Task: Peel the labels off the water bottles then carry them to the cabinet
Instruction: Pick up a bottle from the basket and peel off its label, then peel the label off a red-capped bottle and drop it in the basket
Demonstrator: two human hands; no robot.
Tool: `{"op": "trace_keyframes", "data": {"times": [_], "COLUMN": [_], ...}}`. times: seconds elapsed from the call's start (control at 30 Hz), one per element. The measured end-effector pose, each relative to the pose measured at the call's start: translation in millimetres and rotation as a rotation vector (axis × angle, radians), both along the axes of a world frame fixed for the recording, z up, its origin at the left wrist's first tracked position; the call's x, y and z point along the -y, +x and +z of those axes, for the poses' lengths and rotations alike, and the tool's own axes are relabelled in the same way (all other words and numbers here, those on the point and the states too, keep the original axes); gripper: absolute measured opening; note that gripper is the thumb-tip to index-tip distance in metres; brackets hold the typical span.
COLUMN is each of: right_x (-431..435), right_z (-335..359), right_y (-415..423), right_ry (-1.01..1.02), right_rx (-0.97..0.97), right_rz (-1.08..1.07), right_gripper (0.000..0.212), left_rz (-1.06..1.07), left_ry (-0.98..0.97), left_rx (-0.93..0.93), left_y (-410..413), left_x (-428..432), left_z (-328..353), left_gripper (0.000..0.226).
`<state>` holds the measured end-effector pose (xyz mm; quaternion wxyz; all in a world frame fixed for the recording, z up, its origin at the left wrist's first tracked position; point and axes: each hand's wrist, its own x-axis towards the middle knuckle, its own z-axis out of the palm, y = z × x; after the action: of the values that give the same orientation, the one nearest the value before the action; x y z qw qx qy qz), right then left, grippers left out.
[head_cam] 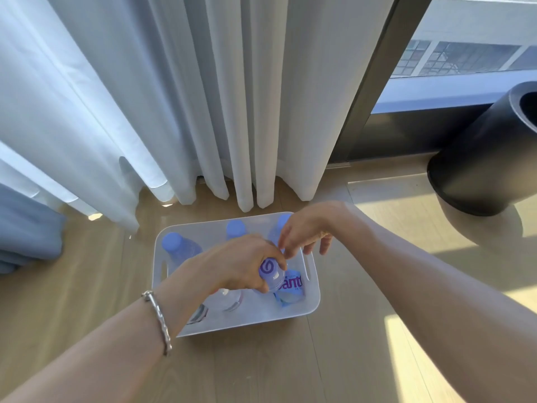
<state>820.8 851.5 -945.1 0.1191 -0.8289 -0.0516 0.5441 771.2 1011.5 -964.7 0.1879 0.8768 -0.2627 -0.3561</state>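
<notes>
A white plastic basket point(312, 301) stands on the wooden floor and holds several blue-capped water bottles. My left hand point(232, 264) grips the neck of one bottle point(271, 274) just under its purple cap, over the basket's middle. Its blue label point(292, 285) with purple lettering shows below the cap. My right hand point(305, 231) hovers just behind that cap, fingers loosely curled downward, holding nothing that I can see. Three more bottles stand at the back: left point(177, 247), middle point(236, 229) and right point(280, 223), the last partly hidden by my right hand.
White curtains point(203, 112) hang directly behind the basket. A blue curtain bundle point(29, 237) lies at far left. A black round bin point(491, 158) stands at right by the window frame point(374, 82). Wooden floor point(290, 367) lies in front.
</notes>
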Motion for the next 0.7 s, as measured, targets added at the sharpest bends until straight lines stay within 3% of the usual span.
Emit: {"op": "trace_keyframes", "data": {"times": [0.27,0.53,0.7], "right_x": [-6.8,-29.3,-54.3], "right_z": [1.8,6.9,20.2], "right_y": [3.2,5.1,0.3], "right_ry": [0.021,0.054,0.114], "right_rx": [-0.007,-0.069,-0.104], "right_rz": [-0.007,0.005,0.033], "right_gripper": [0.043,0.034,0.041], "left_rz": [-0.090,-0.019,-0.008], "left_ry": [0.168,0.259,0.490], "left_rx": [-0.016,-0.139,-0.288], "left_y": [4.2,9.4,19.9], "left_x": [7.1,0.0,-24.1], "left_z": [-8.9,14.0,37.6], "left_gripper": [0.051,0.074,0.095]}}
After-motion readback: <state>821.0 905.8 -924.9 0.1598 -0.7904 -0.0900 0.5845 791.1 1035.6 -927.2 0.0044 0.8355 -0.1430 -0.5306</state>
